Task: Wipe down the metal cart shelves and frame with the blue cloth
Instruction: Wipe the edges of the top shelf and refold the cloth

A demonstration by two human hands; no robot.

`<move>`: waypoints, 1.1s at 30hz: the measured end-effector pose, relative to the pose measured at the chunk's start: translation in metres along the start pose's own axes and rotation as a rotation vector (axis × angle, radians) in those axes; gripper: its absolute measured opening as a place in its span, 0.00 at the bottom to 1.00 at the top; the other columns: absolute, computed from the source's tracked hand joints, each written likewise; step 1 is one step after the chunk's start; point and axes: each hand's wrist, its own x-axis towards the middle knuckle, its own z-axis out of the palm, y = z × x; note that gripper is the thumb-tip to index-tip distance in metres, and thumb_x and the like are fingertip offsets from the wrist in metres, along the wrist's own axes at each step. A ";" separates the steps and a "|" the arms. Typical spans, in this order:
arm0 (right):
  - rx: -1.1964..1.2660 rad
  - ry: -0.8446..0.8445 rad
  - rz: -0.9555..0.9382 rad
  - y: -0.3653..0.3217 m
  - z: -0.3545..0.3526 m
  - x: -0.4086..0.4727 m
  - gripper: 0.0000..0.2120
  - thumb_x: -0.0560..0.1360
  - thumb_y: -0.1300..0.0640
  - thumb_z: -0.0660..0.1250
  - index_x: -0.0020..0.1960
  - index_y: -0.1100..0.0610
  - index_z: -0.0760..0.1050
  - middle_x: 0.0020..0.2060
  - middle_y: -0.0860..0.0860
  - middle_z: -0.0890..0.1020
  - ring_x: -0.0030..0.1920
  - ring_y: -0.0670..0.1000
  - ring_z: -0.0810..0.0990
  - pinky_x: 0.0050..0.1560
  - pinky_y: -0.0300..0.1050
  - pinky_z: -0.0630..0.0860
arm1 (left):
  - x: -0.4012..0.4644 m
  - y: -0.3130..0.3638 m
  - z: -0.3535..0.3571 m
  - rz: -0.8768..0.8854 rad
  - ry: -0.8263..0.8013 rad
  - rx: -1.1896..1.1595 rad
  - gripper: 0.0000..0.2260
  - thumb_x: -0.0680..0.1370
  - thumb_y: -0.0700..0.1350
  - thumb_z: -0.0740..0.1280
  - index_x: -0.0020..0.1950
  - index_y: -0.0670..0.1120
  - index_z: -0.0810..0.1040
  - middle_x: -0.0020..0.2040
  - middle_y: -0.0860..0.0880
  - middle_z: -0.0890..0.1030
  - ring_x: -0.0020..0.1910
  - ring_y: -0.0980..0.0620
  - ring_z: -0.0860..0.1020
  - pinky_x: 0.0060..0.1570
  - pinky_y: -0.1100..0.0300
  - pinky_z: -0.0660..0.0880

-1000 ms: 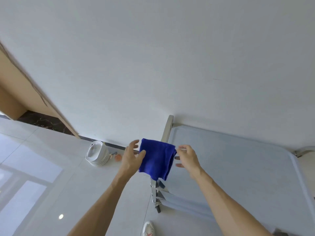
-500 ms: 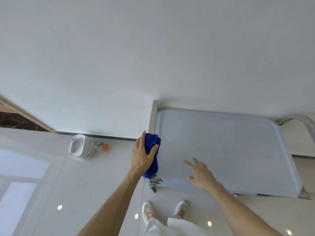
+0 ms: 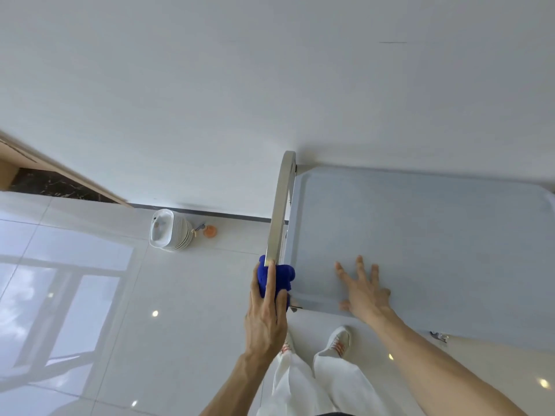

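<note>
The metal cart's grey top shelf [image 3: 426,235] fills the right half of the view, against the white wall. Its steel handle bar [image 3: 280,205] runs along the shelf's left side. My left hand [image 3: 265,313] grips the bunched blue cloth [image 3: 277,277] around the near end of that bar. My right hand [image 3: 363,292] rests flat on the shelf near its front left corner, fingers spread. The lower shelves are hidden under the top one.
A stack of white dishes [image 3: 169,229] and a small orange object [image 3: 209,231] sit on the glossy tiled floor by the wall, left of the cart. My white shoes [image 3: 338,340] stand just in front of the cart. A wooden panel [image 3: 60,172] is at far left.
The cloth went from being held in both hands to being bunched in my left hand on the handle bar's near end. My right hand let go and settled flat on the shelf.
</note>
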 end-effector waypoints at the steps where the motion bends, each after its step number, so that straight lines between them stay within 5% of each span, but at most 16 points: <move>1: -0.004 -0.001 -0.001 0.000 -0.001 0.002 0.43 0.79 0.47 0.67 0.79 0.36 0.39 0.80 0.53 0.33 0.79 0.66 0.38 0.67 0.73 0.66 | 0.010 0.005 -0.002 0.023 0.007 0.015 0.24 0.81 0.59 0.48 0.76 0.72 0.46 0.78 0.52 0.58 0.40 0.48 0.78 0.29 0.66 0.68; 7: 0.017 0.010 -0.009 0.002 0.003 0.006 0.44 0.79 0.45 0.68 0.79 0.36 0.37 0.79 0.52 0.32 0.79 0.66 0.36 0.68 0.74 0.65 | 0.087 0.038 -0.013 0.214 0.091 0.252 0.20 0.81 0.42 0.63 0.73 0.50 0.72 0.71 0.38 0.69 0.40 0.38 0.80 0.31 0.50 0.78; 15: -0.022 0.044 -0.028 0.005 0.010 0.003 0.45 0.78 0.43 0.68 0.79 0.36 0.36 0.79 0.53 0.33 0.79 0.67 0.38 0.66 0.74 0.66 | 0.107 0.046 -0.005 0.178 0.130 0.415 0.20 0.81 0.49 0.54 0.74 0.55 0.68 0.73 0.41 0.67 0.44 0.41 0.77 0.29 0.53 0.74; 20: -0.032 0.028 -0.003 0.002 0.008 0.005 0.45 0.78 0.43 0.67 0.78 0.35 0.35 0.79 0.52 0.33 0.79 0.66 0.37 0.67 0.71 0.67 | 0.042 -0.001 0.010 0.215 0.105 0.395 0.29 0.76 0.38 0.67 0.74 0.56 0.65 0.80 0.42 0.54 0.53 0.42 0.72 0.29 0.51 0.77; 23: -0.034 0.034 -0.002 0.003 0.004 0.005 0.45 0.78 0.44 0.67 0.78 0.36 0.35 0.80 0.53 0.33 0.79 0.66 0.38 0.67 0.71 0.68 | 0.039 0.001 0.010 0.187 0.085 0.383 0.33 0.71 0.35 0.70 0.74 0.54 0.66 0.80 0.40 0.55 0.52 0.42 0.72 0.27 0.51 0.77; 28: -0.017 0.038 -0.019 0.004 0.002 0.004 0.45 0.78 0.44 0.67 0.79 0.36 0.35 0.79 0.53 0.32 0.79 0.67 0.37 0.67 0.72 0.67 | 0.092 0.037 -0.010 0.223 0.043 0.422 0.23 0.77 0.40 0.66 0.70 0.53 0.71 0.73 0.39 0.65 0.44 0.40 0.79 0.26 0.55 0.73; 33: -0.001 0.052 -0.023 0.004 0.004 0.004 0.46 0.77 0.44 0.69 0.79 0.36 0.37 0.79 0.54 0.32 0.79 0.67 0.37 0.67 0.73 0.65 | 0.185 0.083 -0.010 0.152 -0.050 0.581 0.24 0.81 0.44 0.61 0.76 0.53 0.61 0.73 0.37 0.59 0.44 0.39 0.78 0.33 0.52 0.69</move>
